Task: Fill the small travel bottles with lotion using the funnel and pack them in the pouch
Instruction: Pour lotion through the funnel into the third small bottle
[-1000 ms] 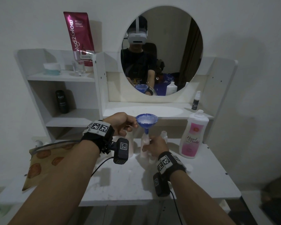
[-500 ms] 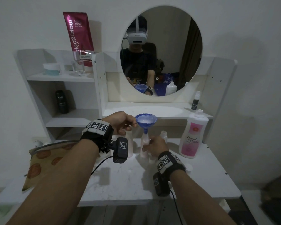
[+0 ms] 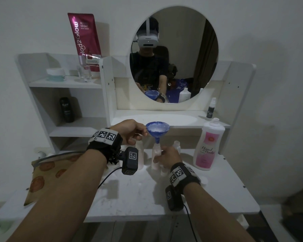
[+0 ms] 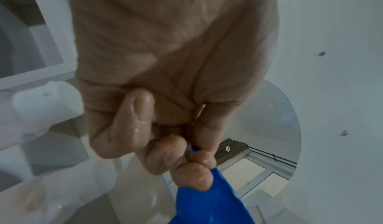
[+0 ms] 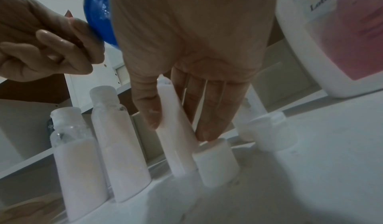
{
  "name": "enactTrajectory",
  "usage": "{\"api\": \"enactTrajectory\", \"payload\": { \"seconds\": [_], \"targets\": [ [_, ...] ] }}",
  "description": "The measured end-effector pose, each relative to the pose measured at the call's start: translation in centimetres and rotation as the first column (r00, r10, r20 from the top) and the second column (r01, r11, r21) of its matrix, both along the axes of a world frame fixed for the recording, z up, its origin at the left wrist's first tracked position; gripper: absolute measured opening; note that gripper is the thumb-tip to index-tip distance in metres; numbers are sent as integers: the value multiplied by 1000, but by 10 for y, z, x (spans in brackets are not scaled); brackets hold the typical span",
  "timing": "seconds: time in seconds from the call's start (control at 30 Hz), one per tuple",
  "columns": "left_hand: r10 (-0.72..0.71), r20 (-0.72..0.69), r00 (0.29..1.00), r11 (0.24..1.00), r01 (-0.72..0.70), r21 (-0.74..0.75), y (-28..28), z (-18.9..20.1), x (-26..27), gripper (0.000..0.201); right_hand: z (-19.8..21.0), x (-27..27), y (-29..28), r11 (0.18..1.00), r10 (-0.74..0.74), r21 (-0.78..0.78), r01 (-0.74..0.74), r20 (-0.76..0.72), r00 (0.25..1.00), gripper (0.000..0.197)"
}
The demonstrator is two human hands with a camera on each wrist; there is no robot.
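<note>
The big lotion bottle (image 3: pixel 209 145) stands capless on the table (image 3: pixel 147 198), right of the funnel (image 3: pixel 157 129); over the last second almost nothing has shifted, so I judge the lotion is draining slowly; left hand (image 3: pixel 129 131) pinches the funnel's rim tab; right hand (image 3: pixel 168 157) grips the small bottle (image 5: pixel 176 137) beneath its spout; two filled bottles (image 5: pixel 99 145) wait left of it.
</note>
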State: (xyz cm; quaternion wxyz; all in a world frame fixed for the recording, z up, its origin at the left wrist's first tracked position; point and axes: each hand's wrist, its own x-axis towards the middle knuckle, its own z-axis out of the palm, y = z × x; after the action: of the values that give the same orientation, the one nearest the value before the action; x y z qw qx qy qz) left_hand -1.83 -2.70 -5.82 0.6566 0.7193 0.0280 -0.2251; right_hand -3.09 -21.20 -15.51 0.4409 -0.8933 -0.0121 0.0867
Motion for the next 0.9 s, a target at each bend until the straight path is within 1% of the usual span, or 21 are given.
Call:
{"api": "enactTrajectory", "payload": {
  "seconds": [0.23, 0.4, 0.6, 0.77, 0.9],
  "targets": [
    [2, 1, 1000, 1000, -2, -2, 0, 0, -1, 14, -2, 0, 0, 1000, 0, 6, 0, 12, 1000, 25],
    [-17, -13, 1000, 1000, 17, 14, 1, -6, -1, 18, -4, 1, -1, 1000, -4, 6, 4, 5, 1000, 18],
    [-4, -6, 1000, 1000, 4, 6, 2, -7, 0, 16, -6, 2, 0, 1000, -11, 2, 11, 18, 1000, 24],
    [7, -1, 1000, 1000, -7, -17, 4, -11, -1, 19, -6, 3, -1, 1000, -13, -9, 13, 10, 1000, 22],
    [10, -4, 1000, 999, -10, -48, 8, -18, -5, 13, -6, 3, -2, 1000, -5, -1, 5, 10, 1000, 25]
  ]
}}
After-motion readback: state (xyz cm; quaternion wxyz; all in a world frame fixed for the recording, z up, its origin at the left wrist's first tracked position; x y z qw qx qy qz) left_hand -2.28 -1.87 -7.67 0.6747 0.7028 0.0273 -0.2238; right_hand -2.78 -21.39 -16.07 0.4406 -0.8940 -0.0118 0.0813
